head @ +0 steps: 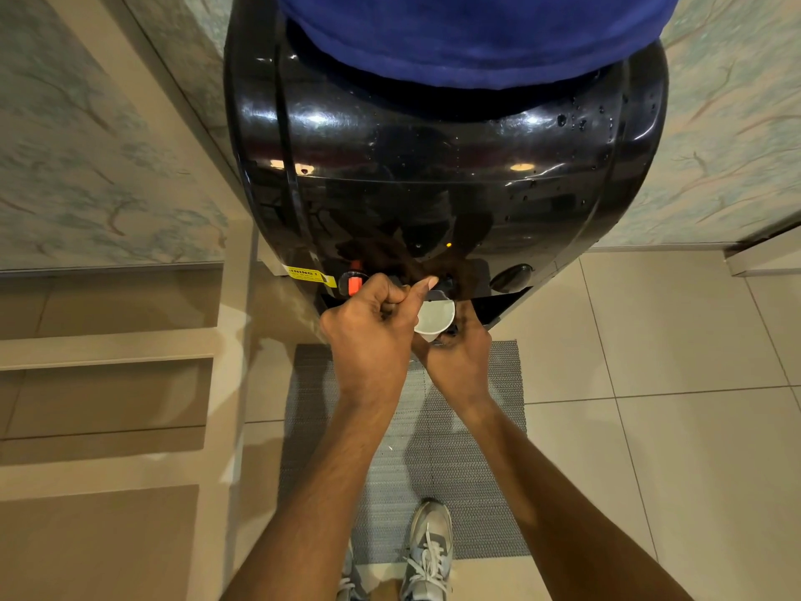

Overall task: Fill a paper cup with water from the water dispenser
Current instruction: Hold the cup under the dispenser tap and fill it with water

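A glossy black water dispenser [433, 158] stands in front of me with a blue-covered bottle [472, 32] on top. My right hand [459, 362] holds a white paper cup [435, 317] under the middle tap [442, 285]; the cup's inside looks pale and I cannot tell its water level. My left hand [372, 336] is curled into a fist, its thumb stretched out and pressing on the dark middle tap lever just above the cup. A red hot-water tap [354, 283] sits left of my left hand.
A yellow warning sticker [310, 275] lies left of the red tap, and a dark round tap [511, 277] sits to the right. A grey mat [407, 453] covers the tiled floor under my shoes [427, 553]. Beige steps [108, 353] rise on the left.
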